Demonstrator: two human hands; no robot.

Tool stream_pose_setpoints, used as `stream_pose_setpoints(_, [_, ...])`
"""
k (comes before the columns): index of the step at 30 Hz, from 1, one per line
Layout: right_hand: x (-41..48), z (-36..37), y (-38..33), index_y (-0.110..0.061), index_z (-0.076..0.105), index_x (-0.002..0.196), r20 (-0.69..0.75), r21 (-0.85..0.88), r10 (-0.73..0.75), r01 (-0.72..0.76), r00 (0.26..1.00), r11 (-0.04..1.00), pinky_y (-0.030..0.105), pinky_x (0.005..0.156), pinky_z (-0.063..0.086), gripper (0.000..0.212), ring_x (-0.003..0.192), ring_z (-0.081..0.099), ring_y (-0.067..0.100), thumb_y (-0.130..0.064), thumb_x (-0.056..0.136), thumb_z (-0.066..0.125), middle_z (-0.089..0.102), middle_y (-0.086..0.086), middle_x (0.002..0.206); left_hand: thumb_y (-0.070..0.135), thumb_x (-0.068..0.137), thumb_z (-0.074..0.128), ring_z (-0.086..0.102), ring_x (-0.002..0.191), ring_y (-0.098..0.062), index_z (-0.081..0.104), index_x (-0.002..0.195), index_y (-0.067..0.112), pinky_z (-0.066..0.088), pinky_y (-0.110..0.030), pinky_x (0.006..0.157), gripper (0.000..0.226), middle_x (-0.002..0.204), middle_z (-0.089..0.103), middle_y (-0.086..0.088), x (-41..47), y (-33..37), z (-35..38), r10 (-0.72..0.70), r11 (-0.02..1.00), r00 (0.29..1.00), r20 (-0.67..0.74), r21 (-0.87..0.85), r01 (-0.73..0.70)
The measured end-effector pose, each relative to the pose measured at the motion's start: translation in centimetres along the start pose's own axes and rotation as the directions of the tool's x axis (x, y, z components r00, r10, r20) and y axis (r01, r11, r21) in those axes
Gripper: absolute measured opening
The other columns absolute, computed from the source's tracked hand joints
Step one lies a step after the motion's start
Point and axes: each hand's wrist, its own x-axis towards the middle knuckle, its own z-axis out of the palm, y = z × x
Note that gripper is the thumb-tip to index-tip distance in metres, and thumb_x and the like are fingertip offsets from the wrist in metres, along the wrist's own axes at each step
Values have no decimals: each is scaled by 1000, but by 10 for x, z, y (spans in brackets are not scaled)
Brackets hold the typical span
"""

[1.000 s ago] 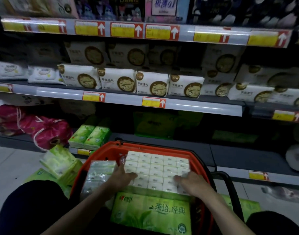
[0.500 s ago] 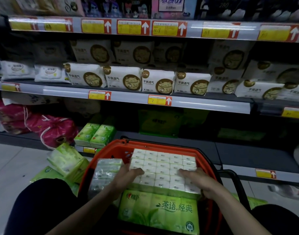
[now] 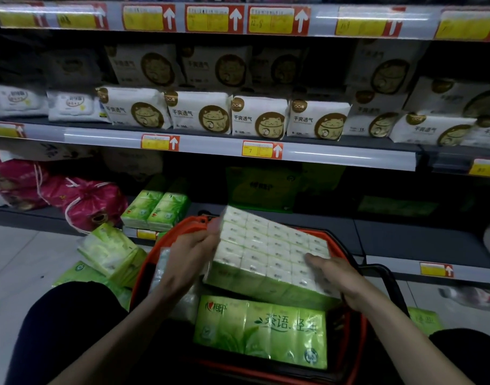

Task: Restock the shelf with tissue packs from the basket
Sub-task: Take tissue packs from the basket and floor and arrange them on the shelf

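Fingers [image 3: 314,259] of right hand [image 3: 339,277] and left hand [image 3: 189,255] grip tissue pack [image 3: 266,245] — left fingertips [image 3: 214,226] blurred.

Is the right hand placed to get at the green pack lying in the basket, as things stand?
Probably not yet: the right hand and left hand both hold the tilted white pack; the green pack itself lies uncovered nearby.

My orange plastic basket [image 3: 138,287] sits before the grey bottom shelf [image 3: 405,234]. Over the basket tilts a large wrapped block of white tissue packs [image 3: 269,254]. My left hand [image 3: 188,257] grips its left edge and my right hand [image 3: 341,279] holds its near right corner. Below it, inside the basket, lies a flat green tissue pack [image 3: 260,329]. Left of the basket, loose green packs [image 3: 110,251] lie on the floor.
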Motion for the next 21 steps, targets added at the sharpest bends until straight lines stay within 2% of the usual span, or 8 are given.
stream_pose_setpoints(3, [-14,-5,-12,-19,44,157,-36,-50,-96,95,995,994,41,116,38,97,140,51,25,-79,83,60,47,2,157,27,96,53,66,73,-42,81,86,14,58,-51,66,32,78,77,-4,5,3,-7,102,995,986,-131,14,-101])
stream_pose_setpoints(6, [-26,-17,-22,-40,44,156,-1,64,-175,175,985,982,53,125,21,90,157,26,24,-89,81,55,23,-7,172,27,92,54,64,69,-47,73,69,7,61,-58,64,36,78,72,-24,9,1,-12,70,985,961,-268,-132,-109])
stream_pose_setpoints(9, [-34,-22,-28,-46,44,153,25,249,-157,146,987,957,67,123,23,103,154,32,28,-93,64,68,33,-9,168,21,92,57,58,62,-27,67,63,8,52,-42,63,33,72,63,-27,10,-1,-14,34,965,954,-299,-237,-109])
stream_pose_setpoints(11, [-34,-22,-29,-49,34,157,50,353,-104,80,993,932,77,112,30,103,151,35,34,-85,69,74,34,-13,164,23,95,62,72,81,-24,78,99,8,57,-38,72,22,89,76,-13,8,0,-9,-16,954,965,-261,-292,-63])
stream_pose_setpoints(12, [-37,-20,-31,-49,31,158,54,369,-88,62,995,927,78,107,34,94,149,36,36,-78,78,71,33,-14,160,21,97,64,76,93,-17,74,120,12,60,-35,75,27,102,79,-2,7,1,-5,-75,941,963,-257,-338,-17])
stream_pose_setpoints(14, [-37,-17,-30,-49,28,160,32,407,-94,73,995,910,76,103,37,78,142,42,38,-66,91,61,36,-10,156,19,98,66,75,98,-10,64,138,15,62,-37,79,40,111,78,6,5,2,2,-171,907,951,-258,-418,49])
stream_pose_setpoints(18, [-35,-16,-28,-46,45,148,6,424,-95,84,995,902,61,98,51,48,116,64,29,-48,102,58,64,-10,129,18,95,69,75,97,-7,66,135,12,59,-42,84,41,112,78,5,4,7,7,-218,883,957,-193,-456,110])
stream_pose_setpoints(21, [-32,-16,-24,-46,44,151,-30,408,-101,104,994,907,63,106,47,59,125,63,32,-41,97,66,66,-6,138,14,97,63,75,85,0,72,119,7,59,-41,78,24,95,80,13,3,12,10,-240,871,955,-173,-474,133])
